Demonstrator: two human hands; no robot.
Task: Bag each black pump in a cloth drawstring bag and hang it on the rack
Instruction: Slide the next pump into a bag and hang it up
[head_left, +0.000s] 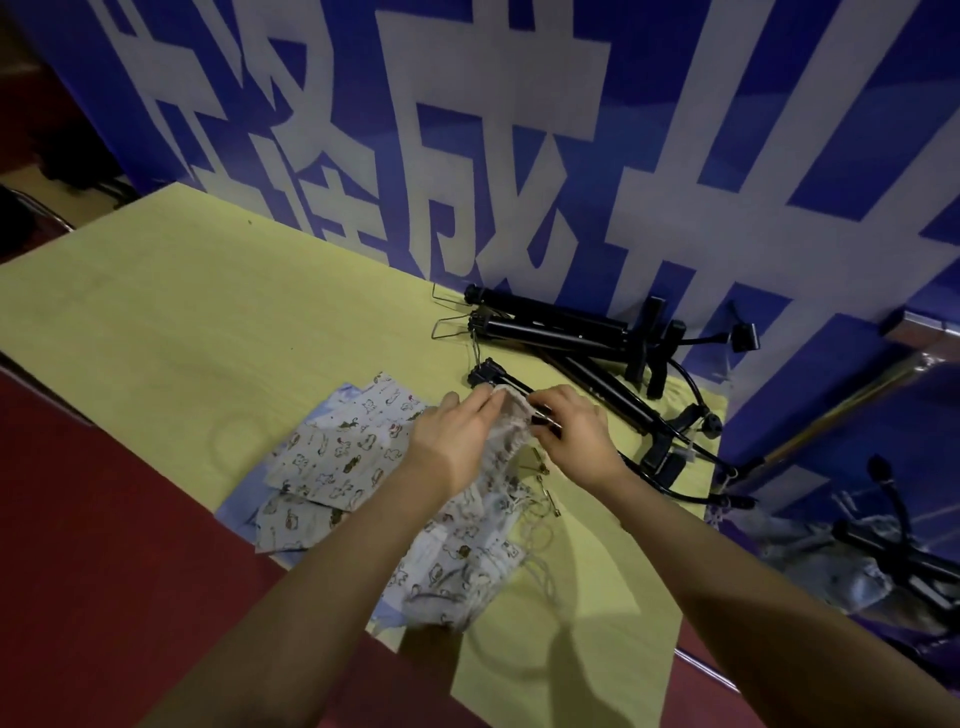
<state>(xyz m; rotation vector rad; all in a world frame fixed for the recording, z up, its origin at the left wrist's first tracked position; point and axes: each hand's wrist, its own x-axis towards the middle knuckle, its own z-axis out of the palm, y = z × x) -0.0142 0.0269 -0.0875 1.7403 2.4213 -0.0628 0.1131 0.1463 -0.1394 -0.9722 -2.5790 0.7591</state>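
Both hands meet at the mouth of a printed cloth drawstring bag (506, 444) on the yellow-green table (182, 322). My left hand (457, 434) pinches the bag's rim from the left. On the other side, my right hand (569, 431) grips the rim together with the shaft of a black pump (491, 375), whose foot end sticks out beyond the bag's opening. Two more black pumps (550, 325) lie behind, against the banner. The pile of other printed bags (337, 457) lies flat to the left.
A blue banner with large white characters (519, 130) stands right behind the table. Loose drawstrings and small pins (540, 514) trail beside the bags. At the lower right, off the table's edge, a bagged pump (852, 577) is seen among metal bars (831, 415).
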